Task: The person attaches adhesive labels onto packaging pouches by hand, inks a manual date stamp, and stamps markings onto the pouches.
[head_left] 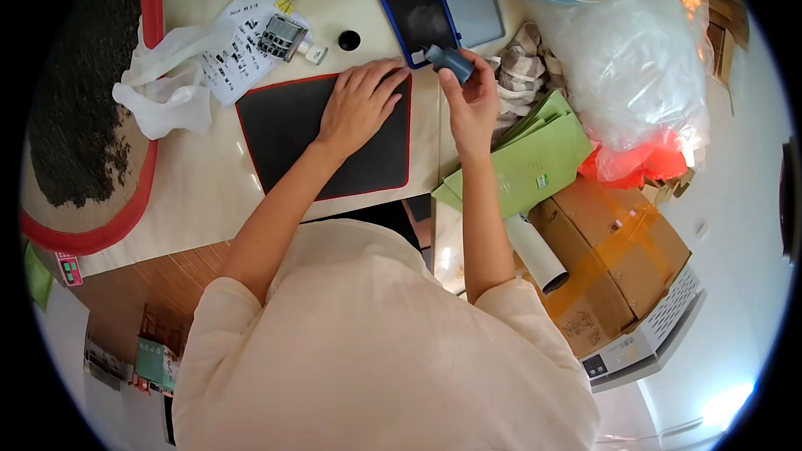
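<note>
Lying nearest, one black mat point(288, 129) with a red edge carries the left hand point(361, 104), palm down, fingers a little spread and pointing between one and two o'clock; nothing shows in its grasp. At about three o'clock from it is the right hand point(474, 100), its forearm nearly straight toward twelve, thumb and fingers pinching one small dark-blue bottle point(451, 64). That bottle sits at eleven o'clock from the right hand and two o'clock from the left, tilted, its pale tip toward ten, over the near corner of the ink pad; whether the tip touches, I cannot tell. One open ink pad point(416, 15) lies beyond, at eleven o'clock from the bottle, its single grey lid point(473, 4) hinged toward one. From the left hand, one round black cap point(349, 40) stands at twelve, and one stamp-like block point(282, 38) lies between ten and eleven, on printed paper point(230, 75) with one yellow clip point(285, 6).
</note>
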`<state>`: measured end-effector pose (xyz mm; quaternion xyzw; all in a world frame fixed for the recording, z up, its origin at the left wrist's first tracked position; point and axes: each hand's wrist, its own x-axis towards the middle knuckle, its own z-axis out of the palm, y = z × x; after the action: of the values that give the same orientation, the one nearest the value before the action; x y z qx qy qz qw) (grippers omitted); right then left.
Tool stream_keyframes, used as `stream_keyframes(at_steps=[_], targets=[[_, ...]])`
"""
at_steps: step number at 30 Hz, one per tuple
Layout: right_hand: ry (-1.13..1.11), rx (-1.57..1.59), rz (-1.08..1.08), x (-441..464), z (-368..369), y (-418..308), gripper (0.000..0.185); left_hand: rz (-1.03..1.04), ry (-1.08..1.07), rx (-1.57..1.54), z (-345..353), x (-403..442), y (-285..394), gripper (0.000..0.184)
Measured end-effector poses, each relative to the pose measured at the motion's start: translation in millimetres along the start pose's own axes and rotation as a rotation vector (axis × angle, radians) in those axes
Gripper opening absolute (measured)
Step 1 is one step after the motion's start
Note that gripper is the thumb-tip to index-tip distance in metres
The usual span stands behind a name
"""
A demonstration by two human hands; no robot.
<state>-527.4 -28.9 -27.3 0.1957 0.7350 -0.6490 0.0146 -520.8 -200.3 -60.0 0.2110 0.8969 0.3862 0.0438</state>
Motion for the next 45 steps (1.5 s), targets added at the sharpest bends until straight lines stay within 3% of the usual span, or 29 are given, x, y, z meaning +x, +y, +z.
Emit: stream_keyframes(at_steps=[9,15,24,45], targets=[[0.069,-0.496,-0.282,-1,15,2,0.038,-0.012,-0.029,0.118,8,-2,-5,0.048],[0.049,-0.643,-0.349,0,17,-3,0.037,-0.022,-0.034,0.125,8,-2,-5,0.047],[0.016,-0.727,-0.44,12,30,-14,0.036,-0.004,-0.023,0.112,8,-2,-6,0.045],[-0.018,-0.774,-0.372,-6,20,-15,0.035,-0.012,-0.015,0.102,10,-2,-7,0.045]])
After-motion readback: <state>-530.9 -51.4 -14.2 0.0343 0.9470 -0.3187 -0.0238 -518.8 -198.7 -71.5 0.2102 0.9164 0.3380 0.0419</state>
